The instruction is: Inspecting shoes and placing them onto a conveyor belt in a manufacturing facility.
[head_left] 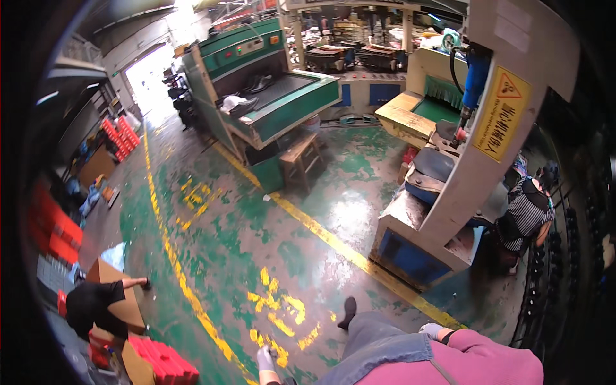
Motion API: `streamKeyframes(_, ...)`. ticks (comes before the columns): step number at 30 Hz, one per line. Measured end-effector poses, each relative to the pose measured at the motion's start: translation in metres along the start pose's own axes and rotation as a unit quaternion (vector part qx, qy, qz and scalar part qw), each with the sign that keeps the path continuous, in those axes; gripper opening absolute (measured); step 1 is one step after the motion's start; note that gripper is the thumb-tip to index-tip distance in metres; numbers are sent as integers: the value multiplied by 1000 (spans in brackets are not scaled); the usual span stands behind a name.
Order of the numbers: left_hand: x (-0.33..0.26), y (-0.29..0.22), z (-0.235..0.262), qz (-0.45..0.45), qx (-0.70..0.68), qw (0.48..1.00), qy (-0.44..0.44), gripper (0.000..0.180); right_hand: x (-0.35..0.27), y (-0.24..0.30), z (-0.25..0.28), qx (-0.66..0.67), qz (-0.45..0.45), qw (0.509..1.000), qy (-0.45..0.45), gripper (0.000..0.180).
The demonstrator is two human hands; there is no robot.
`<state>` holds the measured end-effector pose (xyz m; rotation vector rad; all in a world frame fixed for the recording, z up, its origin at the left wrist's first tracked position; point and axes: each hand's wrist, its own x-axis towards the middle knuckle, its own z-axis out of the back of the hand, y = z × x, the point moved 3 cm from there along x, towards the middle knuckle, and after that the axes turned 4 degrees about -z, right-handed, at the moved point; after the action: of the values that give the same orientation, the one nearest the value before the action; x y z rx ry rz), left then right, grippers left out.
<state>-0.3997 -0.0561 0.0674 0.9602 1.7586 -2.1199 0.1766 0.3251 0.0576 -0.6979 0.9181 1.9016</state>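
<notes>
My left hand [265, 359], in a pale glove, hangs low at my side above the green floor, nearest to the worn yellow floor markings [277, 301]. No object shows in it, but its fingers are too small and blurred to read. Close to my hip, beside the blue denim apron [391, 346], is my right hand [431, 330], also gloved. The pink sleeve and body partly hide it, and its fingers cannot be made out. One dark shoe [347, 312] of mine steps forward on the floor.
Ahead stands a green conveyor machine [292, 106] with shoes on its belt, a wooden stool [300, 157] beside it. A tall press [449, 192] is at right, near a person in stripes [529, 215]. At left, a person in black [96, 308] bends over a carton [125, 308] near red boxes [163, 362].
</notes>
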Motion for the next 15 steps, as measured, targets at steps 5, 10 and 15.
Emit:
streamKeyframes(5,115,-157,-131,-166,32,980,102,31,100,78,58,-10,27,999,24,35)
streamKeyframes(10,166,-178,-181,-12,172,972,158,29,223,161,174,-110,165,978,-58,29)
streamKeyframes(15,242,-215,-253,93,179,965,165,30,308,257,356,180,88,964,-176,29)
